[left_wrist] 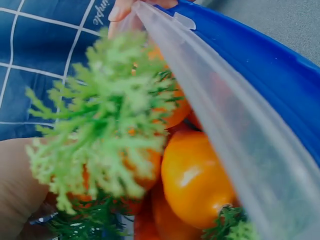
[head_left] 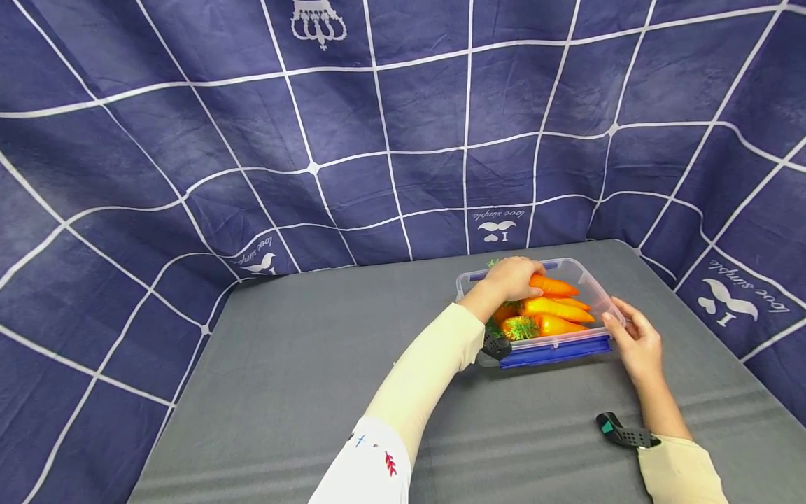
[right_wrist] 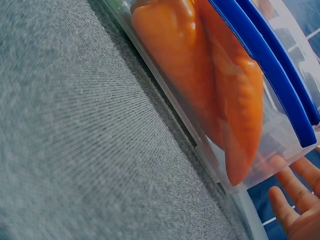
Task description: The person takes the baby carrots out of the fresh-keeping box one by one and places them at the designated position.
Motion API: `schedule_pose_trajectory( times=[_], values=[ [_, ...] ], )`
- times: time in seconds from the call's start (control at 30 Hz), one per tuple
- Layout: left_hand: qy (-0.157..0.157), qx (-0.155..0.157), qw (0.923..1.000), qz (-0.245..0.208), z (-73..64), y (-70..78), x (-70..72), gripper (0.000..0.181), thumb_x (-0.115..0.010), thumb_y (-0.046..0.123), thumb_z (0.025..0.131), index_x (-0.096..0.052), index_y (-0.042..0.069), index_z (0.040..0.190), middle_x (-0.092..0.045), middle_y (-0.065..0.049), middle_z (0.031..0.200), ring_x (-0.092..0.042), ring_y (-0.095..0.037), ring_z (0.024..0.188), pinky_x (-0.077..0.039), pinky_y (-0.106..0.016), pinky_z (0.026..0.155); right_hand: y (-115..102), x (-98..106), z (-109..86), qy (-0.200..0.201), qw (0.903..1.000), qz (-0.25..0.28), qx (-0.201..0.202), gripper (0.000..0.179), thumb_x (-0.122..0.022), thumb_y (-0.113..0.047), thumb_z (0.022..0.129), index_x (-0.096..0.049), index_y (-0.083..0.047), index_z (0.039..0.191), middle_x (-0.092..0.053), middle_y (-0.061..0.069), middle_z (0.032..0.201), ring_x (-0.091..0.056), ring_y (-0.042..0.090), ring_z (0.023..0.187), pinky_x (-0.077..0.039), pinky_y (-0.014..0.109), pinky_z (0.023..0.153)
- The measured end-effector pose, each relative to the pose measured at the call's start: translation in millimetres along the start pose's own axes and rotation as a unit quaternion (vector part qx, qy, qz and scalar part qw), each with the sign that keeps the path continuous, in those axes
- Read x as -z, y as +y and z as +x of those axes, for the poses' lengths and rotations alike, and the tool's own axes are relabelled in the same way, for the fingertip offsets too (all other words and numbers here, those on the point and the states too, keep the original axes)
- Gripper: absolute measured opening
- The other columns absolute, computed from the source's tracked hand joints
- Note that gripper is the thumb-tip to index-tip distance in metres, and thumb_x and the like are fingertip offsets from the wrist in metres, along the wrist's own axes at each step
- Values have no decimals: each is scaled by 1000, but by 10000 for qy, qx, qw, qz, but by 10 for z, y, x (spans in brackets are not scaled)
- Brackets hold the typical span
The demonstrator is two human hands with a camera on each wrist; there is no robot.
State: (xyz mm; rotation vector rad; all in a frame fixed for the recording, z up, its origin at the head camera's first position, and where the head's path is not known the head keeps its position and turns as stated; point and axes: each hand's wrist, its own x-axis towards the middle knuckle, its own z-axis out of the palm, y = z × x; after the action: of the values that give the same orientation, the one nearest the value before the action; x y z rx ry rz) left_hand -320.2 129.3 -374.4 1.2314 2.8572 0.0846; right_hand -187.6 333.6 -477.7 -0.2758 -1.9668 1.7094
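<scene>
A clear plastic box (head_left: pixel 585 337) with blue side clips stands at the right of the grey surface, holding several orange carrots (head_left: pixel 557 308) with green leafy tops. My left hand (head_left: pixel 511 278) reaches over the box and grips the uppermost carrot (head_left: pixel 555 285); its fingertips are partly hidden behind the carrot. Close to the camera in the left wrist view, a leafy top (left_wrist: pixel 105 115) covers much of that hand. My right hand (head_left: pixel 639 343) holds the box's right near corner, thumb at the rim and fingers along the outer wall. Through the wall, carrots (right_wrist: pixel 240 115) show in the right wrist view.
A grey cloth (head_left: pixel 302 364) covers the table. Behind and to both sides hangs a dark blue curtain (head_left: pixel 415 112) with white grid lines. A black band (head_left: pixel 630 435) is on the right wrist.
</scene>
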Motion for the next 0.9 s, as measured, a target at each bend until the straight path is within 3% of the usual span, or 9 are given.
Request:
schedule_pose_trajectory(
  times=[0.23, 0.57, 0.73, 0.9],
  values=[
    [-73, 589, 9982, -118, -8, -11, 44, 39, -67, 47, 89, -62, 31, 125, -63, 12, 115, -58, -9, 106, -48, -28, 84, 7, -9, 23, 28, 9999, 136, 5, 36, -66, -3, 91, -67, -18, 124, -66, -23, 88, -61, -9, 75, -45, 7, 63],
    [141, 804, 9956, -468, -115, -37, 34, 40, -67, 47, 89, -62, 28, 124, -65, 11, 111, -59, -11, 98, -47, -27, 77, -19, -30, -10, 22, 9999, 64, 136, 35, -66, -5, 91, -67, -17, 124, -66, -25, 89, -62, -10, 78, -44, 6, 65],
    [471, 1075, 9901, -767, -157, -54, 16, 41, -67, 49, 88, -62, 28, 123, -66, 9, 107, -61, -13, 92, -48, -27, 70, -19, -34, -16, 85, 9997, 140, 153, 34, -66, -4, 91, -68, -16, 123, -66, -24, 90, -61, -10, 78, -45, 6, 66],
    [996, 1317, 9792, -1179, -212, -97, 36, 39, -67, 49, 89, -62, 27, 121, -66, 7, 101, -61, -11, 87, -47, -25, 66, -21, -27, -8, 94, 9995, 291, 110, 34, -66, -4, 90, -68, -16, 122, -67, -22, 90, -62, -9, 77, -45, 6, 65]
  ],
)
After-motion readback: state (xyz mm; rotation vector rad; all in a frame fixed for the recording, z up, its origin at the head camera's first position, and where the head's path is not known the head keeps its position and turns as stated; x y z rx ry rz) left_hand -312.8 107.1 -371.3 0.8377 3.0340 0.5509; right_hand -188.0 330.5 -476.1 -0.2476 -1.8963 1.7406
